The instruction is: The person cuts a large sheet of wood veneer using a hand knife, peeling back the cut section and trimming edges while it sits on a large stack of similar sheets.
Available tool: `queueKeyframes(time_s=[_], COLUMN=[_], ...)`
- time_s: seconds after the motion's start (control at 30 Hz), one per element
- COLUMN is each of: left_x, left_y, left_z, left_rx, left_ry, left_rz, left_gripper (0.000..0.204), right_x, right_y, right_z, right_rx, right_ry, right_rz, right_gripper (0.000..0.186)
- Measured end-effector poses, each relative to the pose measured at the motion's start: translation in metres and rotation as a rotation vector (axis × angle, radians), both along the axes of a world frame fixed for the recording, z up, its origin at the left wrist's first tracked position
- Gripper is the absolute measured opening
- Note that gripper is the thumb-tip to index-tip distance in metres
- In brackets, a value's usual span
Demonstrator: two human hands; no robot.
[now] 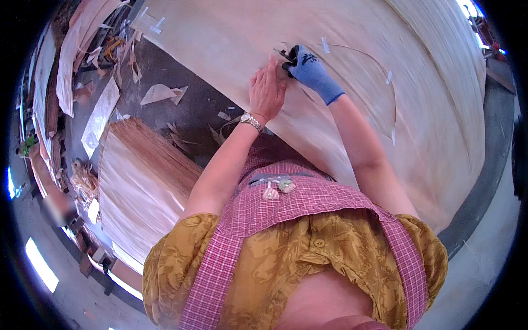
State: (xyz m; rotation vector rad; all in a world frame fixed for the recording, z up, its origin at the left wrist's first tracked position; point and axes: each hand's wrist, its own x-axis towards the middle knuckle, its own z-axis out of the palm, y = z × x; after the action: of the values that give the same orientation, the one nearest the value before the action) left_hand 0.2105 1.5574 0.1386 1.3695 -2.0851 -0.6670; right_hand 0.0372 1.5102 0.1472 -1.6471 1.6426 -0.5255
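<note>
A large pale sheet [429,121], looking like thin wood veneer, spreads under both hands, with short white tape strips [325,45] and thin seams on it. My left hand [267,88], bare with a wristwatch, lies on the sheet with its fingers stretched out flat, just beside the other hand. My right hand [305,71], in a blue glove with black fingertips, grips a small dark tool [283,54] at the sheet surface; the tool is partly hidden by the fingers, and I cannot make out its exact kind.
A stack of veneer [137,187] stands at lower left. Scraps [159,94] lie on the dark surface [165,66] beside the sheet, and long strips [82,33] are piled along the left. Grey floor [478,264] shows beyond the curved dark edge at right.
</note>
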Motion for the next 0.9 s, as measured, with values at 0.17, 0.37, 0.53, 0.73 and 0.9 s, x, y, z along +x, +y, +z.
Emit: queueKeyframes(time_s=[0.17, 0.37, 0.53, 0.73, 0.9], left_x=[0.004, 0.005, 0.025, 0.058, 0.106], left_y=[-0.004, -0.014, -0.075, -0.204, -0.343], left_z=[0.000, 0.024, 0.026, 0.031, -0.002], left_rx=[-0.066, -0.069, 0.016, -0.256, -0.456], left_ry=[-0.194, -0.327, -0.291, -0.278, -0.215], left_rz=[-0.021, -0.125, -0.375, -0.418, -0.552], left_gripper=[0.061, 0.053, 0.049, 0.060, 0.058], right_x=[-0.007, -0.023, -0.023, -0.012, 0.091], right_y=[0.005, 0.013, 0.010, 0.068, 0.119], right_z=[0.018, 0.006, 0.004, 0.030, 0.061], right_rx=[0.077, 0.066, 0.106, -0.081, -0.002], right_ry=[0.469, 0.306, 0.267, 0.207, -0.374], right_rz=[-0.038, -0.202, -0.222, -0.686, -1.522], right_gripper=[0.058, 0.086, 0.079, 0.038, 0.030])
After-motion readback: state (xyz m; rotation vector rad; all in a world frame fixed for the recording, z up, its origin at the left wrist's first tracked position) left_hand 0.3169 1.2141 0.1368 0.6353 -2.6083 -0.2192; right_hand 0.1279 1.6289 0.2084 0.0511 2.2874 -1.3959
